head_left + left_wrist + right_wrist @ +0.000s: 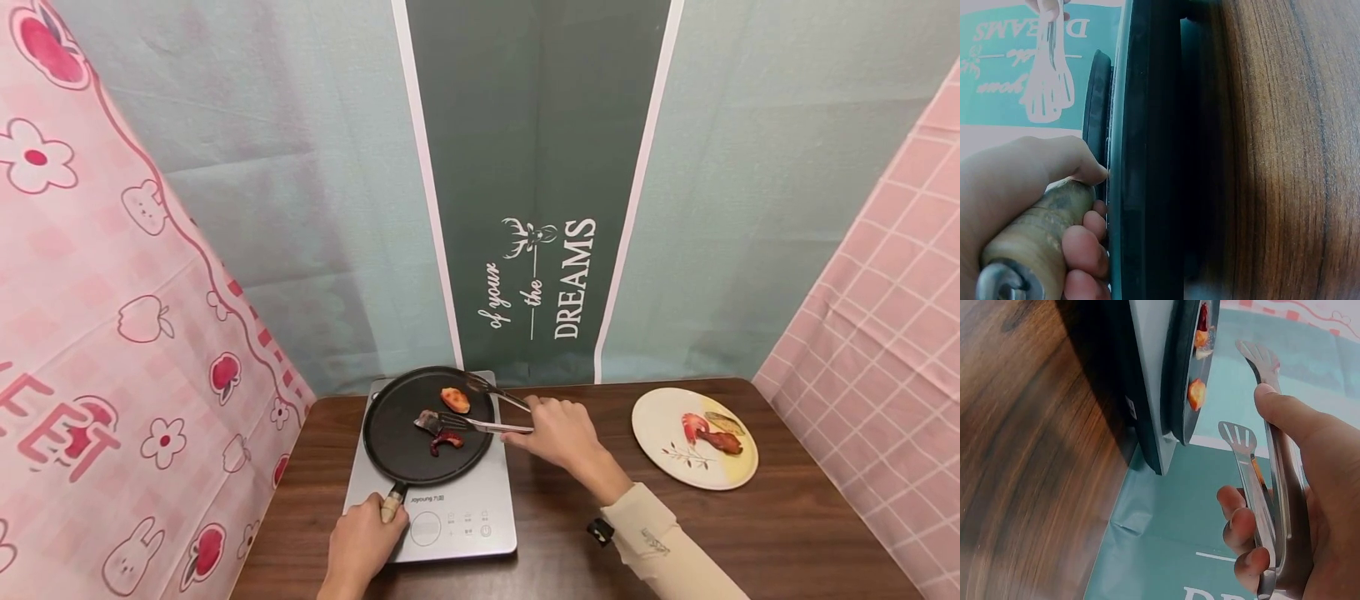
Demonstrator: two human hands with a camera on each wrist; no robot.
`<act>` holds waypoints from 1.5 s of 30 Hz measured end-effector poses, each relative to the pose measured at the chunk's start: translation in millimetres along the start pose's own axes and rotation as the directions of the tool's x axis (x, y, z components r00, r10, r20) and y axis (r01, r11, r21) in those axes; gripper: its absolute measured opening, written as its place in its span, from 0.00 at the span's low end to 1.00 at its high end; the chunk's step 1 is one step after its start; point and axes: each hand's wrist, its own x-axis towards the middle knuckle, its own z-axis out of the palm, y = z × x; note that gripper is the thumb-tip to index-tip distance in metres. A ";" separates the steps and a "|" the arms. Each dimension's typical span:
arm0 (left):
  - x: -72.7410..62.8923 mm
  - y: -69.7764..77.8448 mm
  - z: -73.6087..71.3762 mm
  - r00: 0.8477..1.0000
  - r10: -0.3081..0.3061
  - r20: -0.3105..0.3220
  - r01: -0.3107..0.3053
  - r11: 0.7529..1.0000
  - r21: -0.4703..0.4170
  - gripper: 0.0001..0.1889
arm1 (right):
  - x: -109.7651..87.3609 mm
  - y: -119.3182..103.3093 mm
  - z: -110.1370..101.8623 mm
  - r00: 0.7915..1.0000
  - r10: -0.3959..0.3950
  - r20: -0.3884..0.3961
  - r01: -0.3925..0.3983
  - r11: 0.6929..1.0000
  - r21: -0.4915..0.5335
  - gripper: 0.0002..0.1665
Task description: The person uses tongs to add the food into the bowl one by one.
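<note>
Pale green cloth (300, 167) with one dark middle band and the white word DREAMS hangs behind a brown wooden desk (558, 521). On this desk lies a silver induction cooker (491, 492), and on it rests a black frying pan (397, 446). The person's left grip (366, 533) is closed around the wooden pan handle (393, 503). The right grip (561, 433) holds metal tongs (501, 428) between thumb and curled fingers; the two tong arms are spread apart, with their slotted ends over the pan. One end is just beside a grey food piece (427, 422); whether it touches, one cannot tell. Near this piece, inside the pan, lie a dark red curled piece (447, 438) and an orange-brown piece (455, 401). To the right, well apart, a round plate (656, 421) carries a shrimp (692, 427), a drumstick (724, 442) and a yellowish slice (726, 422).
</note>
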 end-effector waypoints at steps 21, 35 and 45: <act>0.4 0.7 0.0 1.000 0.004 0.005 -0.004 1.000 -0.005 0.16 | -14.1 35.8 -16.2 1.000 0.024 -0.004 -0.024 0.999 -0.038 0.43; 1.0 -1.4 0.4 1.000 -0.004 0.014 0.004 1.000 0.005 0.16 | -23.6 60.5 -22.8 0.998 0.067 0.010 -0.067 0.997 -0.048 0.44; 2.4 -3.0 2.3 1.000 -0.009 0.023 0.009 1.000 0.009 0.16 | -30.4 73.1 -29.5 0.996 0.092 0.019 -0.091 0.995 -0.044 0.44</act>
